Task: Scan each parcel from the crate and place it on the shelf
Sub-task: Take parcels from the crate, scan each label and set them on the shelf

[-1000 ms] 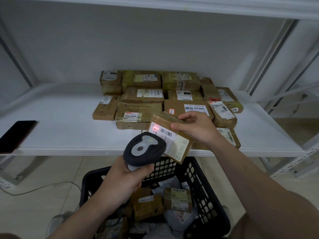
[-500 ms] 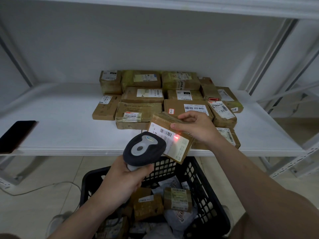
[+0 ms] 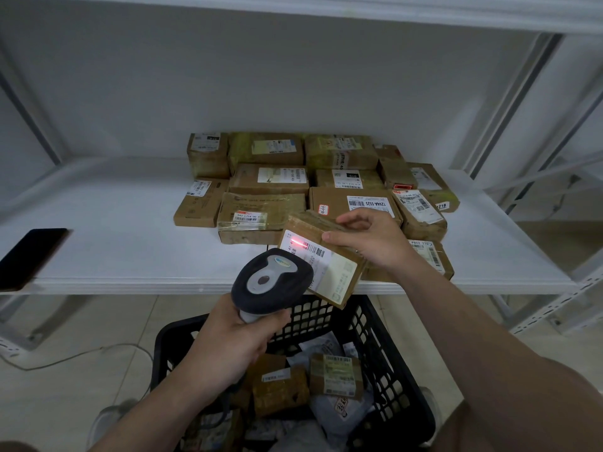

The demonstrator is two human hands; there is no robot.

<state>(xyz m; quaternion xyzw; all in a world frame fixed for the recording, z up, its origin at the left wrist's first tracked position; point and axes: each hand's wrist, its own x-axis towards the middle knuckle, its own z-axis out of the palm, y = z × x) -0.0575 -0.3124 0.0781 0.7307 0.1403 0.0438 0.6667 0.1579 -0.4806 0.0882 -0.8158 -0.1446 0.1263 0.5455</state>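
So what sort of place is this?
Probably a parcel storeroom: labelled brown cardboard parcels on a white metal shelf, a black plastic crate holding more, a grey handheld barcode scanner.

A box label (image 3: 368,202) reads 12V4A-5525, a sticker (image 3: 441,206) 1218, another label (image 3: 421,244) P802 T70.

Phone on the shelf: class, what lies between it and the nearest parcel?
Only bare white shelf separates the phone and the nearest parcel, in the head view.

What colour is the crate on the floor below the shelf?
The crate is black, with lattice walls; head view.
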